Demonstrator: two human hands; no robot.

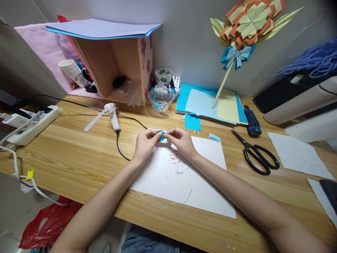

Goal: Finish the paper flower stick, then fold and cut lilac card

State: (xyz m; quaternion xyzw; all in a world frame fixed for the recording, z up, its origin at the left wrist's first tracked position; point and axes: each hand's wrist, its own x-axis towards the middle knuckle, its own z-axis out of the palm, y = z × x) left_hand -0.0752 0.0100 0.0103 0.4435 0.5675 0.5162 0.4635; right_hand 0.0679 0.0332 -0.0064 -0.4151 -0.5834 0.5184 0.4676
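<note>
A small folded piece of blue paper [161,136] is pinched between the fingertips of both hands, above the far edge of a white sheet [207,186]. My left hand [146,141] grips its left side, thumb and fingers pressed together. On the other side my right hand [181,140] closes on the paper's right edge. Fingers cover much of the piece, so its exact folded shape cannot be made out. Just beyond the hands lies a blue paper square [192,122]. A small light-blue folded strip [215,137] rests near the sheet's upper right corner.
Scissors [254,153] and a blue cutter [252,121] lie to the right. A glue gun [112,116] with its cord is at left, near a power strip [37,124]. Behind stand an open box [146,70], a plastic bowl [161,100], coloured paper [181,102] and a paper flower [252,23].
</note>
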